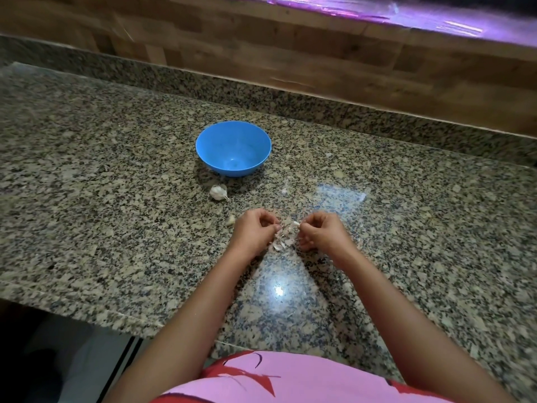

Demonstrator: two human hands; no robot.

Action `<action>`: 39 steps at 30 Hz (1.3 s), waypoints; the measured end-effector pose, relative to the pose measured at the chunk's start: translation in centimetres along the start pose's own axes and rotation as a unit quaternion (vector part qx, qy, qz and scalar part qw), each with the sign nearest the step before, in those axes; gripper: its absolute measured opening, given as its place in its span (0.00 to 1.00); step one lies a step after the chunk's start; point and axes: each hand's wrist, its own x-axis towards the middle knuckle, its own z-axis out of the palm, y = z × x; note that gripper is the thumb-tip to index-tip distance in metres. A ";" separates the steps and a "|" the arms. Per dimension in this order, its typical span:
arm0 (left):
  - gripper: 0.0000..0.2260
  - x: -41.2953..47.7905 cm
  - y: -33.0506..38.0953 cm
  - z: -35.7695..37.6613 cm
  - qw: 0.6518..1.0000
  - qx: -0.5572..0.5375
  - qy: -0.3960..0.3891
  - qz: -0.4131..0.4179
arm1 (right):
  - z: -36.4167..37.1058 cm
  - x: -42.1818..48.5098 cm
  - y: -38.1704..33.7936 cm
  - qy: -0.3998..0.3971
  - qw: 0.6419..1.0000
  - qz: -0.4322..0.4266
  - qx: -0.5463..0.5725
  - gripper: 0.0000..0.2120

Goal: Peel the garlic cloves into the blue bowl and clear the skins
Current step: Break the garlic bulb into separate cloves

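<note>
Where a speckled granite counter point(116, 141) fills most of the view, a person stands at its near edge and looks down at both hands. Behind the counter runs a low granite ledge, and above that a wall of brown wooden blocks point(261, 48) with a streak of purple light at the top right. At the bottom of the view is the front of a pink shirt point(290, 379) with red markings. Two bare forearms reach forward from it and draw close together near the middle of the counter.

A round blue bowl point(220, 146) stands upright further back, well apart from the hands and slightly to their left. The left hand point(252, 231) is knuckles up, its fingers curled inward, thumb and forefinger tips close together; whether they hold a scrap of skin cannot be told. The right hand point(322, 232) is just beside it, fingers curled, with thumb and forefinger pinching a small white garlic clove point(295, 224) that points toward the left hand.

A whole garlic bulb point(218, 192), white with a short stem, lies on the counter between the bowl and the left hand. A little heap of papery garlic skins point(280, 242) lies on the counter between the two hands. One loose pale clove point(231, 220) rests just to the left of the left hand.
</note>
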 end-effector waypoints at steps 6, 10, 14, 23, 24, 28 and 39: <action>0.07 0.3 -0.1 -0.5 0.987 0.140 0.013 0.076 | 0.0 0.0 0.0 0.036 0.993 -0.009 -0.113 0.08; 0.08 -0.1 -0.6 -0.9 0.981 0.152 0.055 0.103 | 0.6 0.0 -0.7 0.043 0.983 -0.054 -0.168 0.09; 0.10 -0.6 -2.8 -2.9 0.969 0.180 0.144 0.093 | 2.0 -0.1 -1.0 0.006 0.992 -0.059 -0.109 0.09; 0.13 0.9 -3.9 -5.3 0.960 0.227 0.152 0.053 | 3.8 -0.5 -1.4 -0.012 0.999 -0.030 -0.008 0.05; 0.12 1.0 -3.8 -5.4 0.964 0.211 0.154 0.052 | 3.8 -0.7 -1.4 -0.012 1.000 -0.022 0.001 0.05; 0.11 1.2 -3.8 -5.6 0.972 0.148 0.178 0.048 | 3.8 -1.5 -1.2 -0.001 0.999 -0.005 0.044 0.04; 0.24 -2.9 -5.1 -2.5 0.966 0.151 0.127 0.166 | 1.9 -3.4 1.3 0.126 0.982 0.019 0.136 0.06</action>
